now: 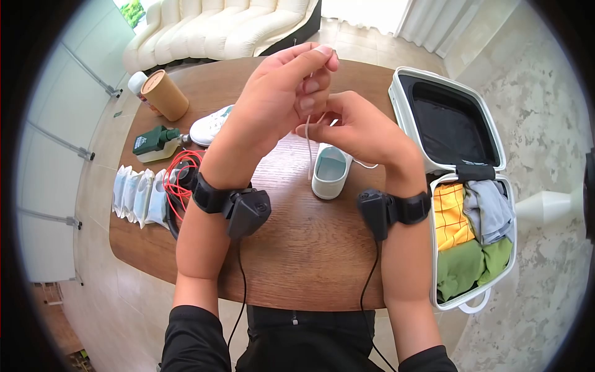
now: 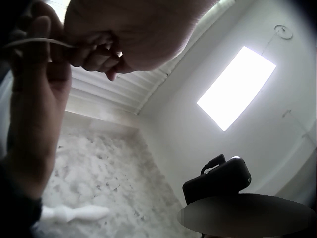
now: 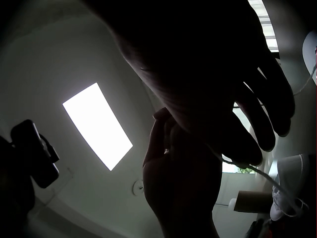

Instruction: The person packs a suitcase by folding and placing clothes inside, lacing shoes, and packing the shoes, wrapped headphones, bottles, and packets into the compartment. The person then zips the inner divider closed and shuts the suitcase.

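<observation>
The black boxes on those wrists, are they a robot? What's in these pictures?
No robot, just a person. The small black boxes are cameras; they took the dark pictures, looking upward. A head camera took the bright one, looking down. On the brown wooden table are two white shoes, a brown cardboard tube and more; a white suitcase of folded clothes lies open on the right. The left hand curls round a thin whitish lace; whether the right hand grips it, I can't tell.
</observation>
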`<state>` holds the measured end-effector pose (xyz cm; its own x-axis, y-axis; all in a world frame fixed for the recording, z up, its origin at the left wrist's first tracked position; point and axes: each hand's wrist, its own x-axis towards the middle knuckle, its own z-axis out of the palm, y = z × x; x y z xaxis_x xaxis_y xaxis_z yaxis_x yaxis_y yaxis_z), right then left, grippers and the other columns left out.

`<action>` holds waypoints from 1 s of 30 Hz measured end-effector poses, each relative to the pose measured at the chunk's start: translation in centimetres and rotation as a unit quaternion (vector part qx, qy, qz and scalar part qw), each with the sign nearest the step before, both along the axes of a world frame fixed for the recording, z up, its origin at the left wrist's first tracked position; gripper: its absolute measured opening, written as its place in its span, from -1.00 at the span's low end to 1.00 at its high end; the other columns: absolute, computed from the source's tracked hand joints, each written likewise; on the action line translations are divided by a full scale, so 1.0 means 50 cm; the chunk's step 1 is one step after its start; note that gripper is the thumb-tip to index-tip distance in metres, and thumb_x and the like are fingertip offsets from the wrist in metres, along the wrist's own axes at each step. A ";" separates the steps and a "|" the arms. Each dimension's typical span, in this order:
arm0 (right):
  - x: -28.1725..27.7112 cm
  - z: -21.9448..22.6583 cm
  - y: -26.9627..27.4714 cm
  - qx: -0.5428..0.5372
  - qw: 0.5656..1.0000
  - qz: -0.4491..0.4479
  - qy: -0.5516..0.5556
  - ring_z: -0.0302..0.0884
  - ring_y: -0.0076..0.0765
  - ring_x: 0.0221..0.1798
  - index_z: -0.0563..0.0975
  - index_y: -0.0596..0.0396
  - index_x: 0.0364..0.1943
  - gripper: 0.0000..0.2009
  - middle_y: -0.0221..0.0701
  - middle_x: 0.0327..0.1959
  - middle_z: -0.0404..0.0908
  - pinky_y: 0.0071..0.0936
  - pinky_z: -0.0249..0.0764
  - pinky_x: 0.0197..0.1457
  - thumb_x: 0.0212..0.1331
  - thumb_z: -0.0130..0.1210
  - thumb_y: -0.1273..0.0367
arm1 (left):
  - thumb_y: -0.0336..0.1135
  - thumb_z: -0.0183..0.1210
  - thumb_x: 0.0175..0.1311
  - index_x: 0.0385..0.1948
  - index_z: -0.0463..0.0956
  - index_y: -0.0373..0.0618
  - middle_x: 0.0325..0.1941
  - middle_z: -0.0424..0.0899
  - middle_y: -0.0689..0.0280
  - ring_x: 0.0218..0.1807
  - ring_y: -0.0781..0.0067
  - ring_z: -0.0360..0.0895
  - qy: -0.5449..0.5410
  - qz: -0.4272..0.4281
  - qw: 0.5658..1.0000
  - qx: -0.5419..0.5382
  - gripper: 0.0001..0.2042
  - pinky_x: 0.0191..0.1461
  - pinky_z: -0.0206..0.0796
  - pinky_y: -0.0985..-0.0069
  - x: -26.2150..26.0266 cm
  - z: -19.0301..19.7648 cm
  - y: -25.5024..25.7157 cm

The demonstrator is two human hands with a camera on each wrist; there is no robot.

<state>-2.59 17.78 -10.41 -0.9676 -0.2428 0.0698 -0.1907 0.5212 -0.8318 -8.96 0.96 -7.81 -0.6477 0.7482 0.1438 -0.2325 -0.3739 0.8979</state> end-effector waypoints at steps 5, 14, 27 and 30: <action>-0.025 -0.054 0.006 -0.130 0.991 -0.009 0.005 0.65 -0.45 -0.27 0.68 0.29 -0.20 -0.77 -0.32 -0.36 0.72 -0.44 0.59 -0.09 0.32 0.15 0.36 | -0.21 0.07 0.62 -0.17 0.50 -0.14 -0.38 0.37 0.47 -0.38 0.64 0.30 0.038 0.073 0.997 -0.001 -0.80 -0.27 0.20 0.67 -0.004 -0.036 0.029; 0.004 -0.078 0.041 -0.188 0.976 0.064 -0.094 0.61 -0.59 -0.26 0.72 0.22 -0.17 -0.82 -0.39 -0.23 0.77 -0.54 0.57 -0.09 0.31 0.30 0.36 | -0.26 0.08 0.62 -0.10 0.57 -0.11 -0.17 0.57 0.44 -0.20 0.63 0.40 0.051 0.123 0.990 0.050 -0.84 -0.05 0.30 0.53 -0.048 -0.073 0.032; -0.023 -0.198 0.082 -0.408 0.885 -0.213 0.073 0.40 -0.79 -0.45 0.72 0.21 0.00 -0.72 -0.42 -0.25 0.75 -0.75 0.23 -0.46 0.36 0.35 0.29 | -0.05 0.32 0.33 -0.32 0.72 -0.33 -0.37 0.77 -0.03 -0.27 -0.01 0.75 0.455 0.122 0.705 -0.529 -0.60 -0.14 0.55 0.27 -0.006 -0.094 0.012; -0.027 -0.231 0.105 -0.523 0.808 -0.261 0.076 0.32 -0.78 -0.51 0.70 0.22 0.02 -0.70 -0.38 -0.22 0.74 -0.75 0.12 -0.53 0.38 0.34 0.28 | -0.03 0.32 0.32 -0.29 0.71 -0.32 -0.34 0.79 0.02 -0.27 0.06 0.75 0.441 0.074 0.718 -0.534 -0.60 -0.12 0.55 0.27 -0.002 -0.089 0.018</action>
<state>-3.91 23.05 -21.97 -0.8801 0.4640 0.1005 -0.3131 -0.4083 -0.8575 -9.04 1.85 -12.28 -0.7408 0.6693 -0.0577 0.5731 0.6744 0.4655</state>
